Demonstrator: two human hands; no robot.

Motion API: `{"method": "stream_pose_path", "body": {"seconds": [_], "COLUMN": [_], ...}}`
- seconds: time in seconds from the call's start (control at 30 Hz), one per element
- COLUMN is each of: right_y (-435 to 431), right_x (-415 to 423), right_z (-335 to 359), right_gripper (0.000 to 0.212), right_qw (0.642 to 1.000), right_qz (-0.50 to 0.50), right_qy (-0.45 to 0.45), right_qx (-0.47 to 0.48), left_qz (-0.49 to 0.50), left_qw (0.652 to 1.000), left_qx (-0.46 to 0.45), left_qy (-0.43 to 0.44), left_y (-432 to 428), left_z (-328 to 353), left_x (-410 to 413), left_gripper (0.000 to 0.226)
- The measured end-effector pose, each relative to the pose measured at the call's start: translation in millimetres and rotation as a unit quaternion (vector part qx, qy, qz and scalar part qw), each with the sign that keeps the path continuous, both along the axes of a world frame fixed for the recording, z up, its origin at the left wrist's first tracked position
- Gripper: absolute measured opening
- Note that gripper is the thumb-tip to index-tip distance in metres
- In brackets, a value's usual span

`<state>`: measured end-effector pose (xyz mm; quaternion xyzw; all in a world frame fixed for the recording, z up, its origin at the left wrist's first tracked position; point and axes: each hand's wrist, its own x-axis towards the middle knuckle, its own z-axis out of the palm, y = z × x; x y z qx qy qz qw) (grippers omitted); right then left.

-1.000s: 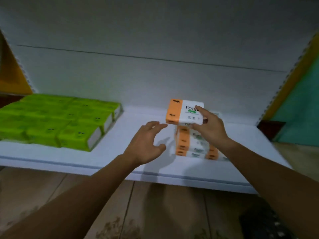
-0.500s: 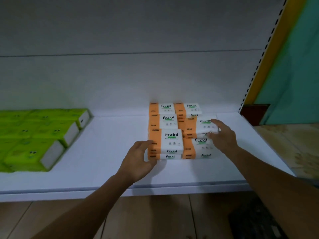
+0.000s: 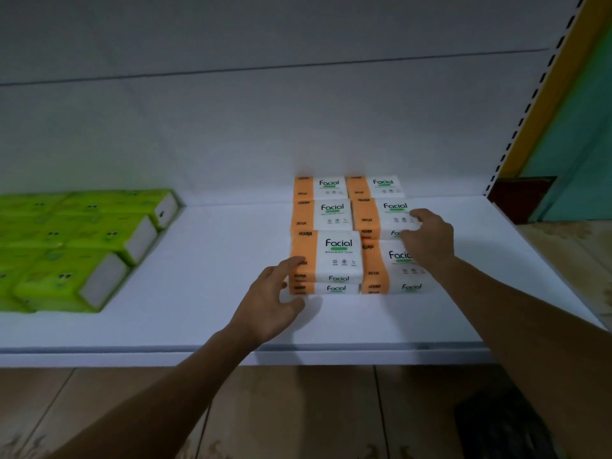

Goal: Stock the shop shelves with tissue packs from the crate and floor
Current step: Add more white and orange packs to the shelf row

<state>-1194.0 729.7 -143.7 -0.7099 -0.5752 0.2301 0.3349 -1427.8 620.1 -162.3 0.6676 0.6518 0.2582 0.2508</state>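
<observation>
On the shelf, orange packs sit stacked at the back. The left hand reaches forward, fingers loosely spread, tips pressing the front stack's orange end. The right hand lies palm-down across the right-side packs, fingers relaxed, gripping nothing. The green packs sit well left

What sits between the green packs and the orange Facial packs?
Head view: bare white shelf, apart from the left hand touching the front left corner of the orange packs.
</observation>
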Motion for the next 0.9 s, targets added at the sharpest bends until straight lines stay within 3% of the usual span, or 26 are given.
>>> {"method": "stream_pose_path", "body": {"seconds": [0.23, 0.4, 0.57, 0.67, 0.9], "right_y": [-13, -32, -76, -113, -216], "right_x": [-34, -114, -229, -308, -467], "right_z": [28, 55, 54, 42, 13], "right_gripper": [0.057, 0.058, 0.061, 0.062, 0.062], "right_qw": [0.981, 0.97, 0.948, 0.928, 0.86], "right_qz": [0.038, 0.133, 0.235, 0.304, 0.463], "right_qy": [-0.177, -0.177, -0.194, -0.199, -0.198], "right_qx": [0.066, 0.103, 0.092, 0.085, 0.08], "left_qz": [0.047, 0.142, 0.215, 0.248, 0.318], "left_qw": [0.998, 0.989, 0.974, 0.965, 0.944], "left_qx": [0.03, 0.047, 0.02, -0.006, -0.033], "left_qy": [0.005, 0.01, 0.068, 0.087, 0.081], "left_y": [-17, -70, -164, -219, -343], "left_z": [18, 29, 21, 6, -30], "left_x": [-60, -163, -259, -307, -370], "left_gripper": [0.059, 0.056, 0.085, 0.094, 0.087]}}
